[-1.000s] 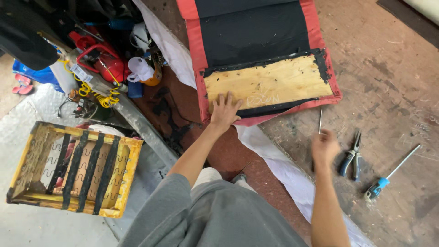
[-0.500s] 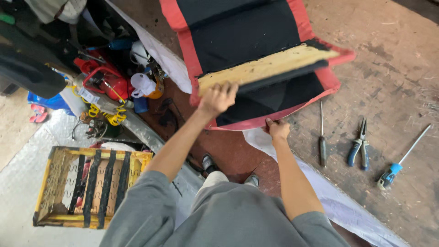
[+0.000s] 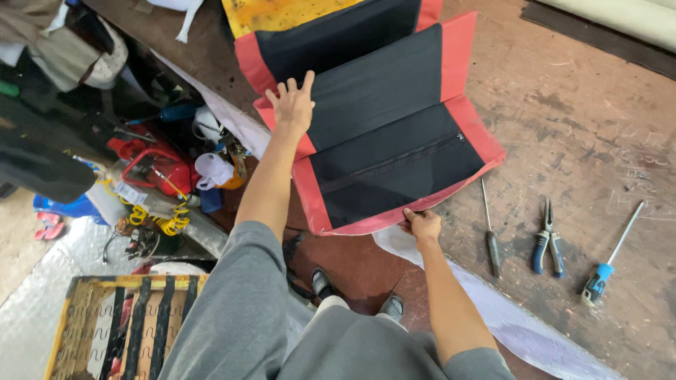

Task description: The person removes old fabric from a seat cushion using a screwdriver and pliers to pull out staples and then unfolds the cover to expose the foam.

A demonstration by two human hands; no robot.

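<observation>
A red and black seat cushion cover (image 3: pixel 380 134) with a zip lies on the brown floor, its near end lifted. My left hand (image 3: pixel 292 105) presses flat on its left red edge, fingers spread. My right hand (image 3: pixel 421 225) grips the near red edge from below and holds it up off the floor. A yellowish board (image 3: pixel 282 14) shows at the cushion's far end.
Right of the cushion lie a dark screwdriver (image 3: pixel 491 239), blue-handled pliers (image 3: pixel 547 243) and a blue-handled screwdriver (image 3: pixel 605 267). A white sheet (image 3: pixel 507 317) runs under my right arm. At left are red tools (image 3: pixel 151 169), a yellow coiled cable (image 3: pixel 158 222) and a yellow strapped frame (image 3: pixel 120 324).
The cushion has been flipped over: the wooden underside seen before now faces away, and the black zipped side shows. My right hand moved from the floor tools to the cushion's near edge.
</observation>
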